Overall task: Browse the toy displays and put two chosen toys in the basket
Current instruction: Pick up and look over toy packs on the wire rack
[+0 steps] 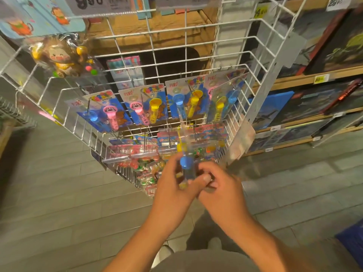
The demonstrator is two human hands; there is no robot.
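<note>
a: so, both hands on one pack. left hand [173, 180] and right hand [218, 185] meet just below the lower front edge of the wire rack [151, 39], fingers curled round a clear bubble-wand pack [186, 161] with a blue cap showing between them. pack is blurred; looks off its hook, can't swear to it.

b: grip?

a: narrow on both sides. right thumb is pressed on the lower part of the pack, left fingers wrap its left edge. holding, not just touching.

b: and the basket?

a: a blue corner [351, 240] at the lower right edge of view might be it. too little shows to say.

b: so how to do this bit well?

a: my read: keep one hand on the card backing, not the thin blister, so it doesn't crumple. lift clear of the hook row before turning away; the hanging packs [145, 107] on the rack's middle rail sit close together and could swing or snag. then free one hand, look down to find the basket, and lower the pack in rather than drop it.

b: progress?

a: early, i'd judge. no toy visibly in any basket.
</note>
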